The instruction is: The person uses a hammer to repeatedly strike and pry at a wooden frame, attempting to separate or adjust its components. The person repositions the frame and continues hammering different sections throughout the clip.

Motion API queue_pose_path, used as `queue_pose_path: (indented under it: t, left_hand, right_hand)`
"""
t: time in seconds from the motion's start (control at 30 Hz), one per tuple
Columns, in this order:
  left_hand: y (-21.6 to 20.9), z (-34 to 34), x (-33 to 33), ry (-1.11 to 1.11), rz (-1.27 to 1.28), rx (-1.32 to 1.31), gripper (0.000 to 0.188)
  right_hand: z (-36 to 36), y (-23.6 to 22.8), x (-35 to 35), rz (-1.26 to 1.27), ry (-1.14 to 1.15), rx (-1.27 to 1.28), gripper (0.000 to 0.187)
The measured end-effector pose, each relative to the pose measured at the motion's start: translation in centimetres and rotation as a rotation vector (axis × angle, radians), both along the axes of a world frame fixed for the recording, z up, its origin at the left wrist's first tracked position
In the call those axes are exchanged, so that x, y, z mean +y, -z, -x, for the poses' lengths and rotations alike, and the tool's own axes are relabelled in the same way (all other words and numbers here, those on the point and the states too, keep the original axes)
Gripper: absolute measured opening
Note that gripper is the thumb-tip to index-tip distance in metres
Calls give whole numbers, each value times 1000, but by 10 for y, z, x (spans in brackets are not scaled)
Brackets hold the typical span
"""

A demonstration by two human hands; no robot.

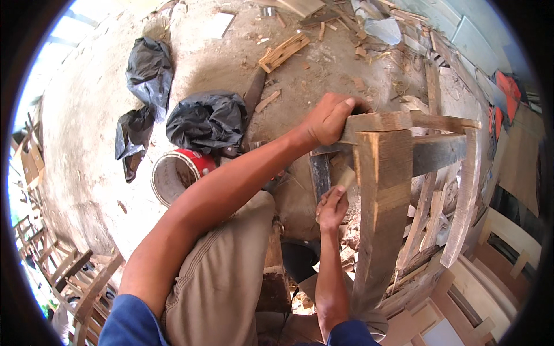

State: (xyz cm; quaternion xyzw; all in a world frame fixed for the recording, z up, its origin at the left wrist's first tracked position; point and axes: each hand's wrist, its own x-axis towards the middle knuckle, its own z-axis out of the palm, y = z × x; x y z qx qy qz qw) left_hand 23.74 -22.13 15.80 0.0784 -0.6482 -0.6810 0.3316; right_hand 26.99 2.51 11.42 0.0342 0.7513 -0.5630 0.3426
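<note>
A wooden chair frame [381, 213] stands tilted in front of me on the right, its thick legs and rails rough and partly dark. My left hand [332, 120] is closed over the top rail at its near-left corner, the fingertips hidden behind the wood. Lower down, beside the inner side of the thick leg, my right hand [332, 209] pinches a small flat tan piece [346, 177]. The piece is slightly blurred, and I cannot tell whether it touches the leg. My left forearm stretches across above my knee.
A red-rimmed bucket [173, 179] lies by my left knee, next to a bunched black plastic bag [208, 121]. Another black bag [149, 72] lies farther off. Wood scraps [284, 52] litter the dirt floor. Wooden frames [75, 282] stand at left; pale wooden panels [461, 294] at lower right.
</note>
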Motion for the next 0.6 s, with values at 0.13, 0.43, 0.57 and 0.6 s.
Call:
queue_pose_path:
  t: [0.13, 0.43, 0.57, 0.6]
  left_hand:
    - [-11, 10, 3, 19, -9, 16, 49]
    - [-7, 8, 3, -36, 48, -7, 51]
    - [-6, 8, 2, -40, 77, -19, 51]
    - [-5, 12, 2, -52, 117, -8, 51]
  right_hand:
    - [15, 70, 40, -79, -202, 567, 45]
    - [22, 53, 18, -152, -248, 811, 45]
    - [13, 52, 14, 51, -178, 656, 47]
    - [17, 55, 16, -112, -262, 723, 48]
